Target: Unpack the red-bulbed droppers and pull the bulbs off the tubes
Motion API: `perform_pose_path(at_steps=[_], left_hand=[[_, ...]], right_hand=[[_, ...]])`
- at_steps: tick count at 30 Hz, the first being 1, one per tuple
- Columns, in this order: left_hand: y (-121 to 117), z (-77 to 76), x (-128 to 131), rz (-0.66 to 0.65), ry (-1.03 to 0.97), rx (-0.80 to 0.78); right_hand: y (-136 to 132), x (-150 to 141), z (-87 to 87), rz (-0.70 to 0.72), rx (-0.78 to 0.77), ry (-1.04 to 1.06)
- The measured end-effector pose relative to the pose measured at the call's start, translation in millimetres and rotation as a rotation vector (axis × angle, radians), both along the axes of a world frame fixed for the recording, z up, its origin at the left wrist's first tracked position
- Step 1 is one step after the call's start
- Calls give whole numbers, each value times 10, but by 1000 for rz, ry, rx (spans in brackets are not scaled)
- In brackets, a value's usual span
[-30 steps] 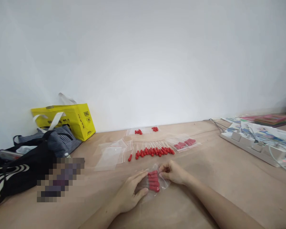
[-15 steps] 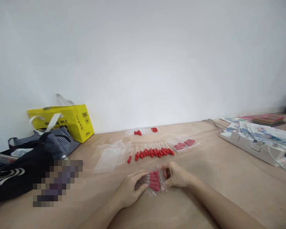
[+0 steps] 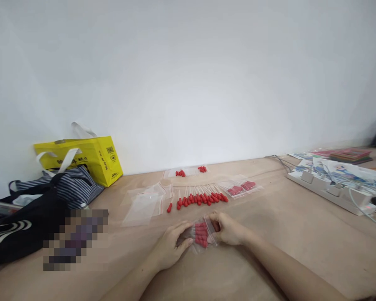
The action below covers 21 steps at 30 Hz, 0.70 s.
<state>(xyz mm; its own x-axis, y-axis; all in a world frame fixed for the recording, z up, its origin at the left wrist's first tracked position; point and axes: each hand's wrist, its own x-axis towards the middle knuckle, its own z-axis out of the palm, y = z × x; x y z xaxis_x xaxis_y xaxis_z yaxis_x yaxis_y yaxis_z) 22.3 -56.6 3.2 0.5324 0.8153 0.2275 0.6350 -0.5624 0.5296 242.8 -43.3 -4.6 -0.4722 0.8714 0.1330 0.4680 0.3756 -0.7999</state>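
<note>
The left grip (image 3: 171,248) and right grip (image 3: 229,230) stand close, the held packet (image 3: 201,235) filling the gap between them. Ahead, a row of red-tipped sticks (image 3: 199,200) bars the way, with flat clear bags (image 3: 140,210) on its left and a filled bag (image 3: 235,190) on its right. Bare surface (image 3: 285,223) lies open from the right forearm (image 3: 277,267) to the power strip (image 3: 321,192); the wall (image 3: 188,83) closes off the back.

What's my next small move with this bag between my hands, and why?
Perhaps press along the right end of the clear bag with your right hand: red-tipped sticks lie inside, your left hand holds the other end, and any seal is unclear.
</note>
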Motion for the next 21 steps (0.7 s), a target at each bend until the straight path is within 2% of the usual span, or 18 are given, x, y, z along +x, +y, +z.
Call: perform_pose_path(at_steps=[5, 11, 18, 21], left_hand=[[-13, -13, -12, 25, 18, 1], [-4, -9, -20, -31, 11, 11], [-4, 1, -5, 2, 9, -7], [0, -2, -4, 3, 10, -11]], right_hand=[[43, -18, -53, -68, -161, 81], [24, -49, -12, 41, -430, 333], [23, -36, -8, 77, -444, 276], [15, -25, -35, 89, -348, 280]])
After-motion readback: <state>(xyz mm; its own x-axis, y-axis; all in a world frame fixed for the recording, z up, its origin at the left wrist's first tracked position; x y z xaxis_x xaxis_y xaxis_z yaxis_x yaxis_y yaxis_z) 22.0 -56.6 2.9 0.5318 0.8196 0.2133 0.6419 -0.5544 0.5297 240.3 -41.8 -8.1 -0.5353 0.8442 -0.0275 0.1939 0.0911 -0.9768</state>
